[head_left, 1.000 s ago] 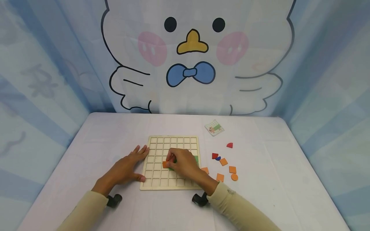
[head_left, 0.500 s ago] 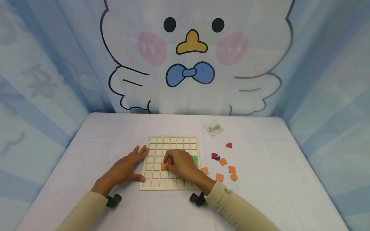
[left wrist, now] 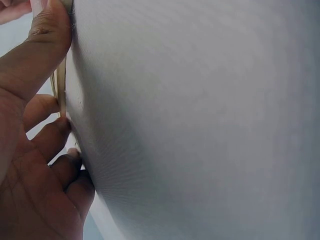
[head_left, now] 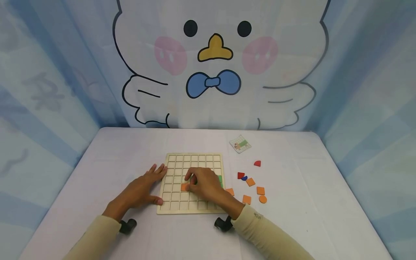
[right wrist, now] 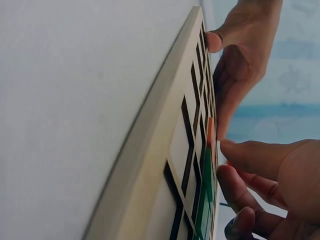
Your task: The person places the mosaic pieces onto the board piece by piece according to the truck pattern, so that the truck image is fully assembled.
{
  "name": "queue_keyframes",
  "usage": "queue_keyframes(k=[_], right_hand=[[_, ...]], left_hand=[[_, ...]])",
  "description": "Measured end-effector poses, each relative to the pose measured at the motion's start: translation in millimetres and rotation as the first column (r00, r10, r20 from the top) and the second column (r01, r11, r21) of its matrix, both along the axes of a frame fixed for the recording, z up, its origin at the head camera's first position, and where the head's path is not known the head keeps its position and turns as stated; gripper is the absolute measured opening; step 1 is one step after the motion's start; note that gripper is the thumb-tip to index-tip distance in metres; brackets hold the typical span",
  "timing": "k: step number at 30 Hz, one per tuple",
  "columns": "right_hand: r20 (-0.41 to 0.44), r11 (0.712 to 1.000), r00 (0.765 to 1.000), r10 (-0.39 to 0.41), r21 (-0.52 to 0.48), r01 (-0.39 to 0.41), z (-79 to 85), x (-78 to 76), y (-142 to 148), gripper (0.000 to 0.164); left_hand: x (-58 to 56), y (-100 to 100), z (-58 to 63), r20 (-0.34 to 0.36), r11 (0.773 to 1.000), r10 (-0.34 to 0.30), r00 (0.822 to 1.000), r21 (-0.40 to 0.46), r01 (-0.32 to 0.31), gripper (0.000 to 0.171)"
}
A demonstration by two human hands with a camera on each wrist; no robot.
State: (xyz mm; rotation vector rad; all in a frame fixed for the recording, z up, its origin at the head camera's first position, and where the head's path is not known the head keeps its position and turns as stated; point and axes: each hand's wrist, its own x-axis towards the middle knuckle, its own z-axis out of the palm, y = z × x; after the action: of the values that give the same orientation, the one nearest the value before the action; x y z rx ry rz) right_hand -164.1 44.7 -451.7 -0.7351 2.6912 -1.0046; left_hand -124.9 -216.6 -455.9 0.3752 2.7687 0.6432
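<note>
A wooden grid board (head_left: 175, 206) lies on the white table. My left hand (head_left: 143, 189) rests at its left edge, fingers spread, with the thumb on the near left corner area. Over the middle of the board is my right hand (head_left: 204, 184), its thumb tip at an orange square tile (head_left: 183, 187) that sits in a cell. In the right wrist view that orange tile (right wrist: 210, 131) lies in the grid beside green tiles (right wrist: 206, 192), and the thumb and bent fingers stand apart with nothing between them. Part of the green row is hidden under my right hand.
Right of the board lie several orange square tiles (head_left: 260, 190), an orange round tile (head_left: 263, 199), a blue half-round piece (head_left: 244, 178) and two red pieces, one a quarter-round (head_left: 257, 163). A small pattern card (head_left: 240, 144) lies behind them.
The orange tile, earlier tilted in my right fingertips, now lies flat in its cell. My right fingers have lifted slightly from it. My left hand has stayed in place.
</note>
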Motion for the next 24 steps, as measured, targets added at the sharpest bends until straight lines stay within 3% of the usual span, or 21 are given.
queue_keyframes(k=[9,24], right_hand=[[-0.012,0.996,0.999,-0.043,-0.078,0.042,3.1,-4.6,31,0.018],[0.062,0.969,0.968,-0.244,-0.035,0.247,6.6,-3.3,94,0.021]], left_hand=[[-1.0,2,-2.2,-0.002,1.0,0.007,1.0,-0.023,-0.007,0.125],[0.4,1,-0.1,-0.007,1.0,0.001,1.0,-0.009,-0.001,0.123]])
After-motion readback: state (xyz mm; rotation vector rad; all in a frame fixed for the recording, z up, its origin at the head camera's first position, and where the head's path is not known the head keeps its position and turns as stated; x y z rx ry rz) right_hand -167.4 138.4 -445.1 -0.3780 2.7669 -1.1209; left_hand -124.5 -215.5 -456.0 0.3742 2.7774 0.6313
